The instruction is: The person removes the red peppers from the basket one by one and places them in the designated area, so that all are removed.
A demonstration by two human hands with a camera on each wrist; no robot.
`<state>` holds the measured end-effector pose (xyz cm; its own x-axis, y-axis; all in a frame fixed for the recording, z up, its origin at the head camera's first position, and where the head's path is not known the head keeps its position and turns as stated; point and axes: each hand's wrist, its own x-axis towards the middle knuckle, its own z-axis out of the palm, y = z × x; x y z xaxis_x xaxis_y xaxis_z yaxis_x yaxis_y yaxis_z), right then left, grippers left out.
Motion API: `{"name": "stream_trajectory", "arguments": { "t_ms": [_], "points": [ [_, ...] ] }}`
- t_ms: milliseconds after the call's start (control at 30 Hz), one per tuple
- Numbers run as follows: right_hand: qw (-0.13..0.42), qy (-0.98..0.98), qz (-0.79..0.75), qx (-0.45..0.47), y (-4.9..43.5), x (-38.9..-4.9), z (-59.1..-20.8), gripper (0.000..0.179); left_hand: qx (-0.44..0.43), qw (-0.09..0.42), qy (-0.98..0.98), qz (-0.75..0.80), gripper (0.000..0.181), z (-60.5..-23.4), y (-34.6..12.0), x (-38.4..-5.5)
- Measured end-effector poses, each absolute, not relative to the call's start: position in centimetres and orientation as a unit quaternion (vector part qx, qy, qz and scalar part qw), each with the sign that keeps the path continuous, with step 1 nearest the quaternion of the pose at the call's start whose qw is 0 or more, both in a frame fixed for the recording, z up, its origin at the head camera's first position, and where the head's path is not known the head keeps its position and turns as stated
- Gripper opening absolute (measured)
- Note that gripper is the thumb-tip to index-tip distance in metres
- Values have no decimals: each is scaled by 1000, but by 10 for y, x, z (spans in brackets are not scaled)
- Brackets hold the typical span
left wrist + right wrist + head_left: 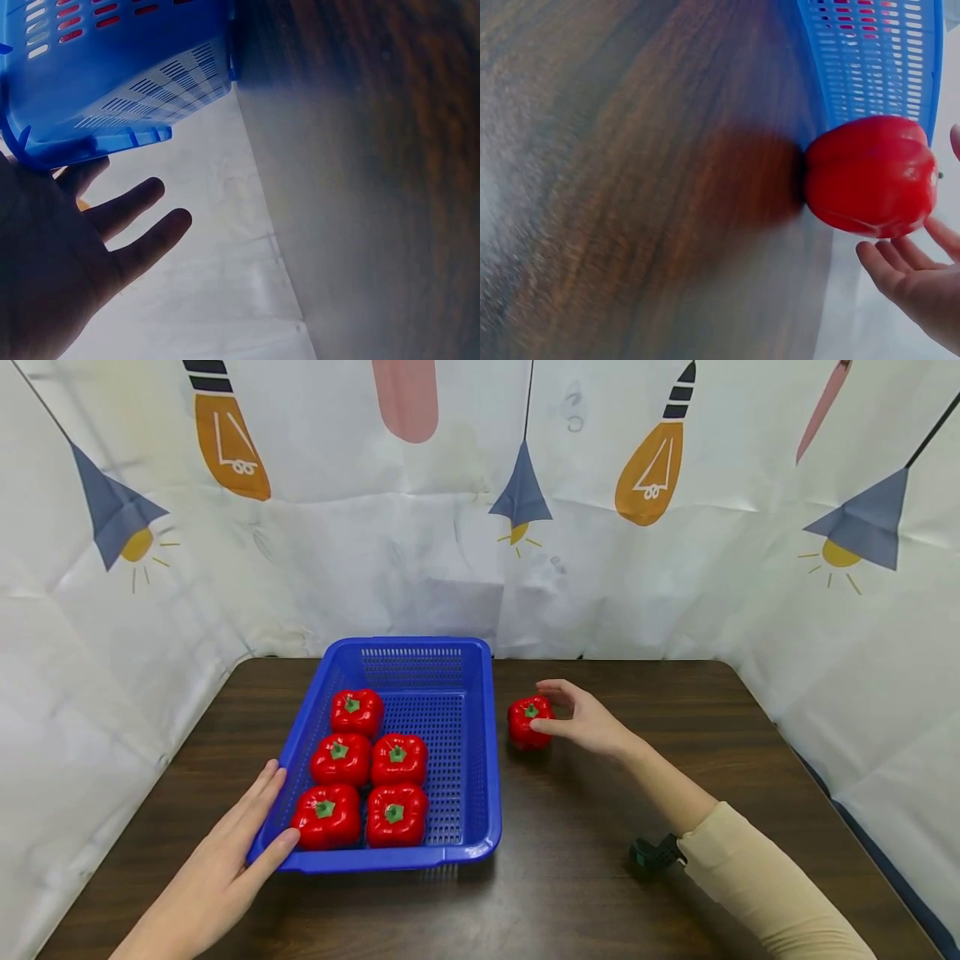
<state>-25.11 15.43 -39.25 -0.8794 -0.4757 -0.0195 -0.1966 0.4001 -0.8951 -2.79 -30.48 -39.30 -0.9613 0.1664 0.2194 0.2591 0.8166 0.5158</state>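
Observation:
Beside the right wall of a blue basket, a red bell pepper with a green stem sits upright on the table. My right hand reaches around it, thumb in front and fingers behind. In the right wrist view the fingertips are right at the pepper's side, while the thumb stands apart from it. My left hand rests on the basket's near left corner with its fingers extended along the rim. Several more red bell peppers lie inside the basket, in two columns toward its left side.
The dark wooden table runs up to a white printed curtain at the back and sides. A dark band-like item is at my right wrist by the sleeve. Slotted floor shows on the basket's right side.

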Motion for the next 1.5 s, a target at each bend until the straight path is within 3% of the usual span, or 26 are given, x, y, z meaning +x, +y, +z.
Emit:
{"name": "stream_trajectory", "arguments": {
  "t_ms": [600,1500],
  "points": [
    [86,820,-515,-235,152,-248,-369,62,-113,89,-949,-280,78,-393,-304,-28],
    [84,788,-543,-278,124,-231,-345,57,-108,82,-951,-277,79,-393,-304,-28]
  ]
}}
